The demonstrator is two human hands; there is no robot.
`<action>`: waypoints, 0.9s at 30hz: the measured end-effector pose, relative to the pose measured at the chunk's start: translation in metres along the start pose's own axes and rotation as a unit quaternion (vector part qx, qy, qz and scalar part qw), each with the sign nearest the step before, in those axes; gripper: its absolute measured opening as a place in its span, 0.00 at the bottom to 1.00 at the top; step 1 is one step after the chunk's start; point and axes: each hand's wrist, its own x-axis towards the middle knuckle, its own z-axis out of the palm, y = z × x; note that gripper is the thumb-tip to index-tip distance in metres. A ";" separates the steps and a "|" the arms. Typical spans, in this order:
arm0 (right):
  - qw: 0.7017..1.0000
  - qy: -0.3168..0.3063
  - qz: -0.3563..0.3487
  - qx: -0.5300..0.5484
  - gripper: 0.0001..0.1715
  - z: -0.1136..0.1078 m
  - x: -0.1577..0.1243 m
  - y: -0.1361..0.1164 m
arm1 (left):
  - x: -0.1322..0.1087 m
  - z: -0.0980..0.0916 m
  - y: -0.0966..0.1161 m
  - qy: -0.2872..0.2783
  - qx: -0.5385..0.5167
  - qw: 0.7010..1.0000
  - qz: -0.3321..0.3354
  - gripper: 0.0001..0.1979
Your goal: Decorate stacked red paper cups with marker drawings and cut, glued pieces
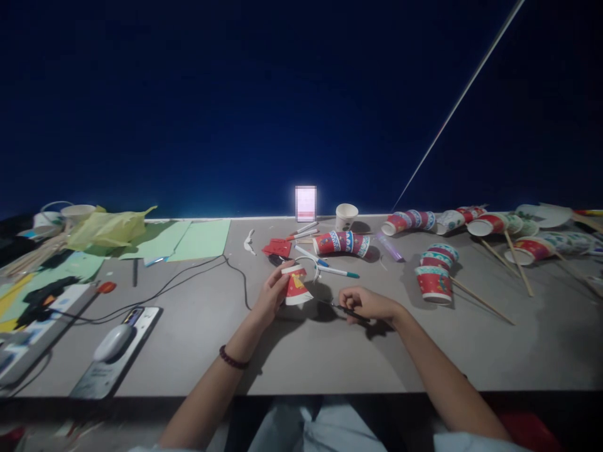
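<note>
My left hand (271, 292) is closed around a red patterned paper cup (296, 286), cut so that a strip of its white rim (309, 260) curls away. In my right hand (362, 304) is a pair of scissors (351, 311), its fingers wrapped round the dark handles. The blades point left and reach the cup's lower right edge. Just beyond the hands lie several markers (336, 272) and a red packet (277, 247). Behind them rests a curved row of nested red and blue paper cups (342, 243).
A white paper cup (347, 216) stands near the wall. Nested cups on sticks (434, 282) lie to the right. On the left are green paper sheets (202, 238), a yellow bag (110, 229), a power strip (51, 326), cables, and a phone (117, 358) with a white case on it.
</note>
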 end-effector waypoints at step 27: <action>1.000 0.004 0.008 0.005 0.18 0.001 0.001 0.001 | -0.006 0.004 0.004 -0.016 0.025 1.000 0.009 0.26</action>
